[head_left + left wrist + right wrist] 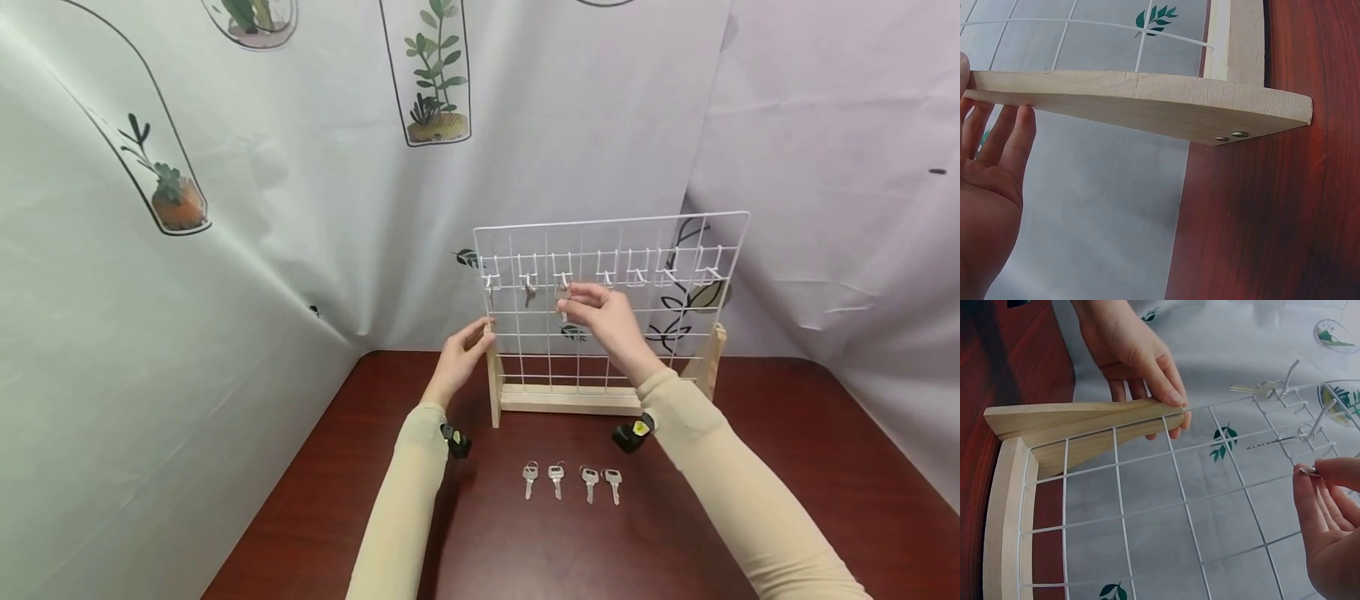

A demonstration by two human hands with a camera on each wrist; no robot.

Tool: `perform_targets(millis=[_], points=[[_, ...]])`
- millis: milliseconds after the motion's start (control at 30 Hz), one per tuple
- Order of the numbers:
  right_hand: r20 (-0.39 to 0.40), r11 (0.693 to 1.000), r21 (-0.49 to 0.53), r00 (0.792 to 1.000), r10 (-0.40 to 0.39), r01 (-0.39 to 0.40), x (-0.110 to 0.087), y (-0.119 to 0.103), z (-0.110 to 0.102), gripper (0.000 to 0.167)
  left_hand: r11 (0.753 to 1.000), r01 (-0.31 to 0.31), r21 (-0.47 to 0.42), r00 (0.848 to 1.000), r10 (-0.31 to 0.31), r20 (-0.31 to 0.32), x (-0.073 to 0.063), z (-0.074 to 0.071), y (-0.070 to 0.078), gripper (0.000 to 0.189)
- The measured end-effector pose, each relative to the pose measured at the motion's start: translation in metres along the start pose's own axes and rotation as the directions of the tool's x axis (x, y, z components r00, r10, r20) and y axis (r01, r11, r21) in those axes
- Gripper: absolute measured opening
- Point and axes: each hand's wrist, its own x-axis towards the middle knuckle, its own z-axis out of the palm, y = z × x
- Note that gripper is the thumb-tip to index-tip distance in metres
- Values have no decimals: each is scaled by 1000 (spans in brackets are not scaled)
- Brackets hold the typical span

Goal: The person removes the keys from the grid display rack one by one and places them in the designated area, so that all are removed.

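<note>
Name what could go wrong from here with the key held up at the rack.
The right grip pinches a small key near the third hook from the left; I can't tell whether it is hooked yet, so it could slip and fall.
A brush from that grip might unhook the hanging key just to its left.
The left grip holds the wooden upright; should that hold ease, a push against the rack might shift it.

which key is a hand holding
The key at the third hook from the left, pinched by the right hand; two keys hang untouched, four keys lie on the table.
</note>
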Motion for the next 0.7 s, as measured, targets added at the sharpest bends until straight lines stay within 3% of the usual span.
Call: perform_targets(millis=[700], points=[[-66,996,45,995,-71,74,-9,-1,1,43,1000,-5,-1,1000,5,12,2,-1,-1,46]])
